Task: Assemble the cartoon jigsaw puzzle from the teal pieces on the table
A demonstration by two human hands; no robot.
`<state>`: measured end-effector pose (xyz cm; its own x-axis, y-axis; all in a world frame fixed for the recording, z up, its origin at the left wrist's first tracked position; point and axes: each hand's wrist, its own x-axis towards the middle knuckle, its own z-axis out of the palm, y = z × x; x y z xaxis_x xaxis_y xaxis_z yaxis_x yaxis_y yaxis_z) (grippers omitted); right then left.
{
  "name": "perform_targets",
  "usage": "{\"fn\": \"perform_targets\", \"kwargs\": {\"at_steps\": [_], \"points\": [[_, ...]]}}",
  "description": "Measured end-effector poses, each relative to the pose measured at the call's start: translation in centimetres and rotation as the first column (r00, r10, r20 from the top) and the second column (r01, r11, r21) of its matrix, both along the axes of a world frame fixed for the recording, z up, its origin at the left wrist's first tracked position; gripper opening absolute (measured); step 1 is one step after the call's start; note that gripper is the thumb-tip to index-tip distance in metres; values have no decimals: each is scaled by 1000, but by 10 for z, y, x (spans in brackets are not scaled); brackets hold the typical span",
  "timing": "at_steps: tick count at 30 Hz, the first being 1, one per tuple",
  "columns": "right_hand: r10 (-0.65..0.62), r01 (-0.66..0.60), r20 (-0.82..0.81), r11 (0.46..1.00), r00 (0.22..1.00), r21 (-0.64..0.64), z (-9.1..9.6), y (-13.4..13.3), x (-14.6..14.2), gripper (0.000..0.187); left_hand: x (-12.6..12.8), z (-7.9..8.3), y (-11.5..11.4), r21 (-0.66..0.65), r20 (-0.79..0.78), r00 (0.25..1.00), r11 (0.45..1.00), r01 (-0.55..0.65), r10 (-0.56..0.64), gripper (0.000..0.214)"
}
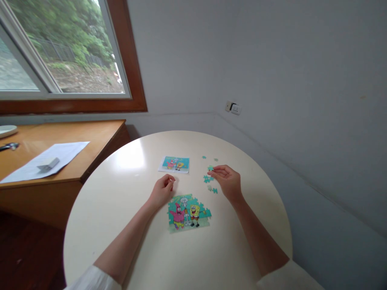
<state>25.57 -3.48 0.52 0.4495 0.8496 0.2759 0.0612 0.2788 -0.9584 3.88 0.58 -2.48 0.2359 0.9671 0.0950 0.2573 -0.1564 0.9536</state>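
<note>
A partly assembled cartoon jigsaw puzzle (pixel 189 212) lies on the round cream table (pixel 127 225) between my arms. My left hand (pixel 163 189) rests just above its top-left corner with fingers curled; whether it holds anything is hidden. My right hand (pixel 226 179) pinches a teal puzzle piece (pixel 210 168) at its fingertips. Loose teal pieces (pixel 208 179) lie beside and under that hand, and two more pieces (pixel 209 158) sit farther back. A small reference picture card (pixel 174 164) lies beyond my left hand.
A wooden desk (pixel 90 137) stands to the left with a sheet of paper (pixel 45 161) and a small grey object (pixel 48 164) on it. A window (pixel 60 52) is above it. Grey walls meet behind the table, with a socket (pixel 233 108).
</note>
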Motion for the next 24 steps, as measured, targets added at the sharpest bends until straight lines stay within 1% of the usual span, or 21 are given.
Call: {"fn": "perform_targets", "kwargs": {"at_steps": [5,17,24], "points": [[-15,14,28,1000,1000,21,-2,2,1,34,0,1,0,11,-13,1000,1000,1,-1,14],[-12,11,12,1000,1000,29,-4,3,1,34,-1,-3,2,27,-25,1000,1000,1,-1,14],[3,-3,35,1000,999,13,-7,4,1,32,0,-2,2,30,-25,1000,1000,4,-3,14]]}}
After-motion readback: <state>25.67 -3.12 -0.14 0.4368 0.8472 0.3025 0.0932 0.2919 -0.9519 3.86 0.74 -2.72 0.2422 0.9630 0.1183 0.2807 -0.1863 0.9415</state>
